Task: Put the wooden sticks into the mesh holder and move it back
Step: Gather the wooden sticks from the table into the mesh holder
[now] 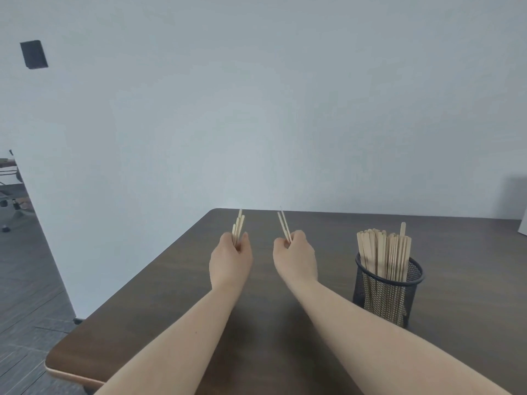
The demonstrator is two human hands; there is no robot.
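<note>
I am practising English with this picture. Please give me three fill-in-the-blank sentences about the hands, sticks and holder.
1. Each hand, left hand and right hand, holds wooden ____.
2. The black mesh holder stands on the person's ____ side.
3. The holder rests on a dark ____.

Missing words: sticks; right; table

Dark brown wooden desk [171,295], left hand [230,260] closed on a small bundle of pale wooden sticks [238,226], right hand [295,259] pinching two thin sticks [284,226], black round mesh holder [387,292] packed with upright flat sticks [383,252] at right
</note>
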